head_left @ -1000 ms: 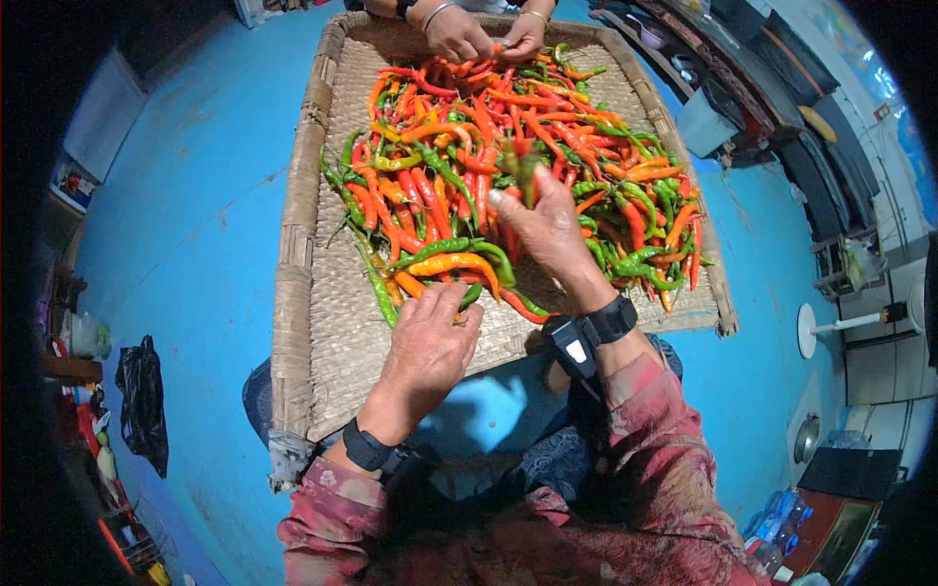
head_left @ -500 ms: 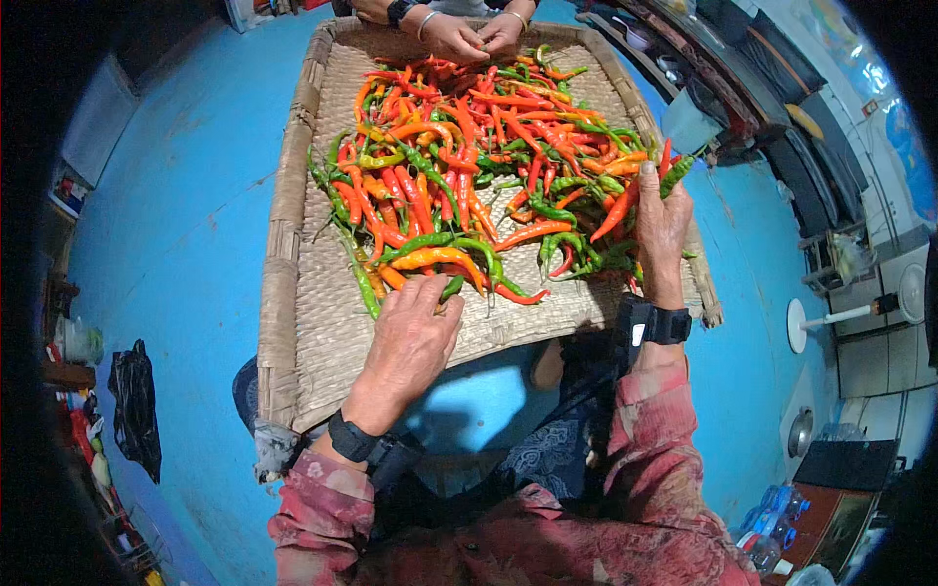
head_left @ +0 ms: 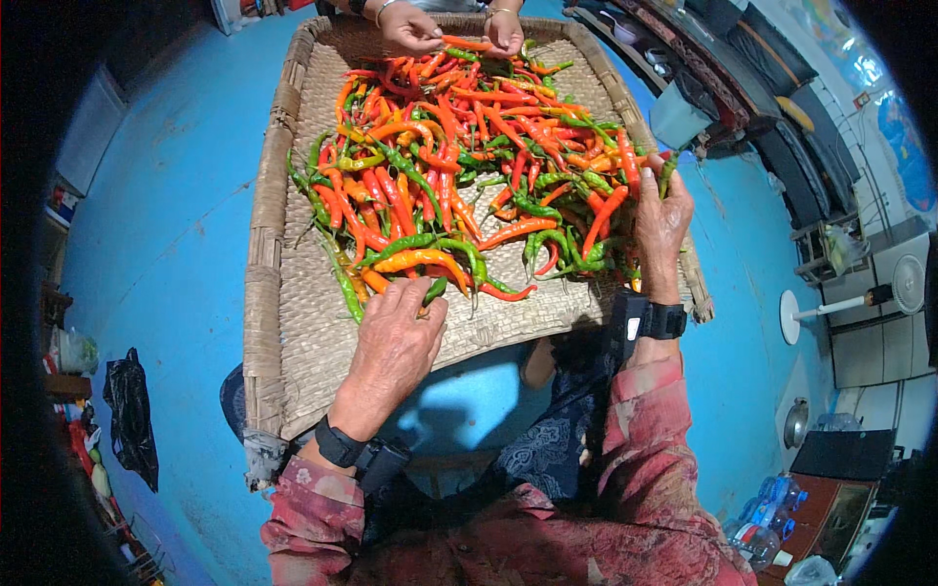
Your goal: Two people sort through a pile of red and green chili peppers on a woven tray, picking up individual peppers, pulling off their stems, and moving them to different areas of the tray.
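Observation:
My left hand (head_left: 396,327) is at the near edge of a woven tray (head_left: 318,332), its fingers curled round a dark green chili pepper (head_left: 436,290) that pokes out at the fingertips. Over the tray's right side, my right hand (head_left: 666,227) grips a green chili pepper (head_left: 668,176) standing upright between its fingers. A red chili pepper (head_left: 628,161) stands close to the right thumb; whether it is held I cannot tell. Red, orange and green chili peppers (head_left: 396,200) lie heaped across the tray, with a yellow-orange one (head_left: 422,260) just beyond my left fingers.
Across the tray, another person's hands (head_left: 410,27) hold an orange-red chili pepper (head_left: 467,43). The tray's raised rim (head_left: 264,254) runs along the left. A pale blue bin (head_left: 677,115) stands beyond the right edge, and a white fan (head_left: 909,283) is farther right. A black plastic bag (head_left: 130,415) lies left.
The other person's hands have moved apart, with an orange-red pepper now stretched between them. The green pepper in my right hand has turned more upright. My left hand keeps its grip.

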`<state>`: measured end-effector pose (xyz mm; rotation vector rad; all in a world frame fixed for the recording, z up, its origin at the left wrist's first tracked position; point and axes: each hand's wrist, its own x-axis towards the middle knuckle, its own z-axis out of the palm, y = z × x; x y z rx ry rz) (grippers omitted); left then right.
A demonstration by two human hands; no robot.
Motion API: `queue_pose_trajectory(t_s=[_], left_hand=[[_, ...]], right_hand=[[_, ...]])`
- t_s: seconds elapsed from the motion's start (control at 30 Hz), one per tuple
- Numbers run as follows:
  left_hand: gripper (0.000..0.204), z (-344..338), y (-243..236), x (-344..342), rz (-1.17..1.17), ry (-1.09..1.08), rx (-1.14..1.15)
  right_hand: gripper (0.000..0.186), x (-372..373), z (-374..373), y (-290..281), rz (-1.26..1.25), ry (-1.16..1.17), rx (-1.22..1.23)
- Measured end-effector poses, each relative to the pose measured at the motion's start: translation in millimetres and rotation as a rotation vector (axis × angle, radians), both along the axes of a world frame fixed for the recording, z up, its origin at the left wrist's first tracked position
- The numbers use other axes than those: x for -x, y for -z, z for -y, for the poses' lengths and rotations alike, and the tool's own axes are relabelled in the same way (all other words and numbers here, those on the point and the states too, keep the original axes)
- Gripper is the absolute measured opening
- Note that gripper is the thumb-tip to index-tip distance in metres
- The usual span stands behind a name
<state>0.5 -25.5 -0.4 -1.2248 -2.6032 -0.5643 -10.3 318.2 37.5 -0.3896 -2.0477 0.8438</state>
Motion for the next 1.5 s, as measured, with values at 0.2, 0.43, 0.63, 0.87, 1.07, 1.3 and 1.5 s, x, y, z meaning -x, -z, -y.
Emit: queue_pose_trajectory(t_s=[0.2,0.43,0.63,0.87,1.07,1.3,1.5], left_hand=[[0.028,1,2,0,0.000,0.003,0.008],[0.023,1,0,0,-0.027,0.009,0.003],[0.029,2,2,1,0.000,0.012,-0.001],[0.022,0,0,1,-0.031,0.021,0.000],[0.024,1,2,1,-0.017,0.012,-0.003],[0.020,4,3,0,0.011,0.015,-0.002],[0.021,3,2,0,-0.017,0.030,-0.023]], right_hand=[[0.017,2,9,-4,-0.192,0.045,0.041],[0.022,-2,10,-11,0.057,0.089,0.035],[0.024,-1,14,-6,0.008,0.318,-0.370],[0.023,2,68,-5,0.114,-0.347,-0.543],[0.017,9,96,35,0.569,-0.444,-0.710],[0.020,16,101,30,0.522,-0.203,-0.755],[0.011,17,70,13,0.055,-0.189,-0.291]])
